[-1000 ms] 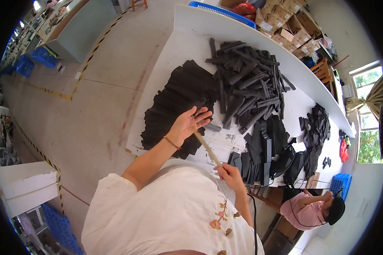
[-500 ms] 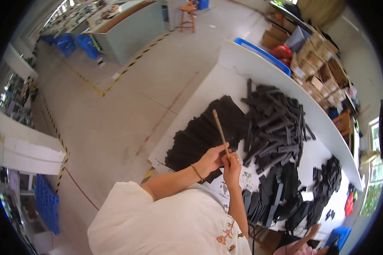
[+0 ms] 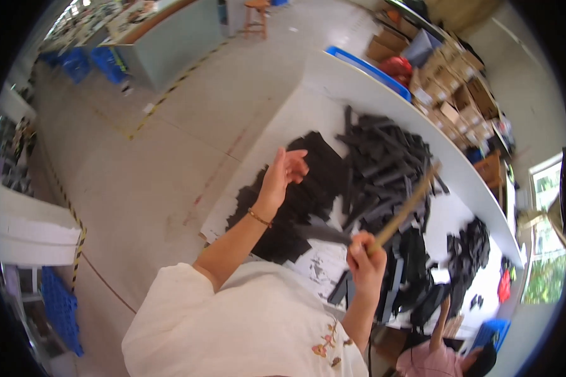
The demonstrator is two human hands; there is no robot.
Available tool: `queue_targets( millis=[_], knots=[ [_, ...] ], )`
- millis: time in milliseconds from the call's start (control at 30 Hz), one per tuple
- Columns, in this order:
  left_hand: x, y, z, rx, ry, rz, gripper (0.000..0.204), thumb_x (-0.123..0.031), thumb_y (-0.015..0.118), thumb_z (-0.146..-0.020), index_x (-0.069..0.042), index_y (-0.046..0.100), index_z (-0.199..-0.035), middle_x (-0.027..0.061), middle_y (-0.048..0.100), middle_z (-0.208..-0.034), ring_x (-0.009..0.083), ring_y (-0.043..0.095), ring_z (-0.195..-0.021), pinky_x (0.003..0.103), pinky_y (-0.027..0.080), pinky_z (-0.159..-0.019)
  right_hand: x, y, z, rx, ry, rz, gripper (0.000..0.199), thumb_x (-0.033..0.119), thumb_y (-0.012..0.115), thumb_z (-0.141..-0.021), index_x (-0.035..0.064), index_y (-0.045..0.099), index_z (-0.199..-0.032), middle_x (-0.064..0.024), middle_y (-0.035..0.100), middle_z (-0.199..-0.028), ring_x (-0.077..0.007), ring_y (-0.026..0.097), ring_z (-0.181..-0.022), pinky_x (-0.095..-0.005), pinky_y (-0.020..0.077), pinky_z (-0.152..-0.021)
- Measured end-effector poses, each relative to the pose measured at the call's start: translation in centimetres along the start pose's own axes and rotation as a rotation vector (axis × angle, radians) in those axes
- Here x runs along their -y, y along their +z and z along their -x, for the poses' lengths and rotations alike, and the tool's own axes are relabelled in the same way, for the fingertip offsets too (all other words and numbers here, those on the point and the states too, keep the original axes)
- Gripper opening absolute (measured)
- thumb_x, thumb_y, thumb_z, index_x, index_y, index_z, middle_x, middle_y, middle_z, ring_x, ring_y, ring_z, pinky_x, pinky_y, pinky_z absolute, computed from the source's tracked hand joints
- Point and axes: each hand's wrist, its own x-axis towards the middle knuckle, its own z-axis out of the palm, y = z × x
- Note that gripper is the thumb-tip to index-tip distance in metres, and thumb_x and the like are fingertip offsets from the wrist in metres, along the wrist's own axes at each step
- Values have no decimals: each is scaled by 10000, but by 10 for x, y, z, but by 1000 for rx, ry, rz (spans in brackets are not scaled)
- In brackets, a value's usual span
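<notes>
In the middle of the frame, the right hand has its grip closed around a long, thin, tan stick that looks like wood, and a flat, dark grey, soft-looking strip meets its fingers. The left hand has loose, curled fingers and holds nothing, in front of the spread of flat black pieces on the white bench. To work well, I think the right hand should hold the stick snugly and keep its tip off the heap of dark, narrow strips, while the free left hand should touch the black pieces gently so they don't crease.
</notes>
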Motion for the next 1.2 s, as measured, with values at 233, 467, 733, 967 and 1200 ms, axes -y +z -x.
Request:
queue_targets(
  millis=[233,467,733,967,1200],
  knots=[
    [32,55,61,844,-334,-456,333,-291,517,-963,5,555,-1111,35,561,-820,90,533,-647,252,464,-624,3,-15,-42,-102,-117,26,88,98,582,-923,15,559,-944,43,456,-622,-24,371,-479,-181,244,-422],
    [48,48,118,702,-552,-314,291,-261,392,-1019,-30,506,-883,21,491,-662,102,516,-545,241,459,-524,-13,-35,-58,-426,-272,-131,36,96,568,-939,64,570,-923,62,456,-639,-13,346,-464,-170,236,-415],
    [56,4,119,552,-495,-568,266,-192,423,-986,-34,521,-796,10,538,-707,78,502,-621,218,435,-582,14,-68,-66,-307,-283,-74,84,136,533,-961,58,556,-939,65,389,-585,-24,301,-439,-195,200,-397],
    [16,78,51,537,-166,-367,183,-125,616,-912,-13,620,-1056,10,635,-919,42,564,-765,183,459,-675,-9,-45,-54,32,-116,22,89,103,560,-934,30,567,-984,55,446,-641,-22,346,-484,-176,229,-436],
    [38,71,59,330,-181,-219,138,-76,681,-854,-16,617,-960,2,620,-845,58,578,-746,202,485,-667,-33,-26,-45,-239,-227,95,181,89,673,-862,35,579,-1006,43,509,-679,-30,428,-560,-179,337,-501]
  ],
)
